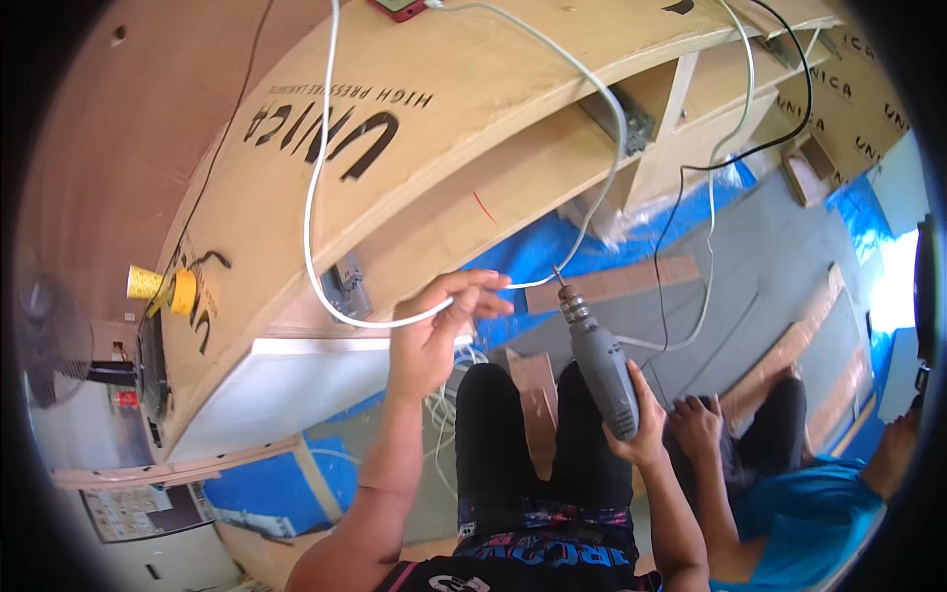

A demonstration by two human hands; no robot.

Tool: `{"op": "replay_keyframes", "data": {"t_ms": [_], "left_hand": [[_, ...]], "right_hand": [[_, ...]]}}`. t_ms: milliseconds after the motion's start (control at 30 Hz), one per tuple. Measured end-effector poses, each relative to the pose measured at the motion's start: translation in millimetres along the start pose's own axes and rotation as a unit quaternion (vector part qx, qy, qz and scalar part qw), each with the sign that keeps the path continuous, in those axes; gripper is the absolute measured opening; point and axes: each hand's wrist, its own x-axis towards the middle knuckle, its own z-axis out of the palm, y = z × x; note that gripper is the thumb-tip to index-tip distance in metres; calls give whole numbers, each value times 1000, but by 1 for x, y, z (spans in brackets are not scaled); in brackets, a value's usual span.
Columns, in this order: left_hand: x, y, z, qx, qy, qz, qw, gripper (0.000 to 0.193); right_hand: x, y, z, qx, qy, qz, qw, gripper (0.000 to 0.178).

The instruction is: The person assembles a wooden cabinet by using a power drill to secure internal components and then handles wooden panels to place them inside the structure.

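Drill in right hand, white cable in left: cable sits too near the bit

Nearest you, a strip of wood point(534, 400) stands or lies between your legs; its footing is hidden. Your right hand point(639, 414) is closed around the rear of the grey drill point(604, 365), which is before your right knee, bit point(558, 273) pointing away from you. Whether a finger is on the trigger cannot be told. Your left hand point(444, 308) is lightly curled, with the white cable point(314, 197) running through it.

The step in hand is judged to be managing the cable while the drill is held ready. The next move appears to call for drawing that cable off the bit: the two cross in view, and contact cannot be confirmed.

To your right, a co-worker in a blue top point(809, 523) sits close, with a hand point(696, 429) near your right forearm; this limits elbow room.

Ahead stands the curved wooden counter point(473, 148), with a metal fitting point(345, 288) at its open side. Beyond the drill, a board point(656, 276) lies on the floor by blue sheeting point(528, 247). A black cable point(809, 109) trails down farther right, a likely snag.
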Motion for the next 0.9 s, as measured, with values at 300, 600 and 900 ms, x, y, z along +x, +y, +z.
{"op": "replay_keyframes", "data": {"t_ms": [300,600,900], "left_hand": [[-23,-3,-33,68,151,200,966,30],[-80,83,-99,428,236,282,826,53],[-41,88,-153,787,209,324,482,61]], "right_hand": [[-47,25,47,98,278,-121,948,80],[96,8,-25,-129,225,-157,953,78],[231,8,-34,-223,245,-298,895,88]]}}
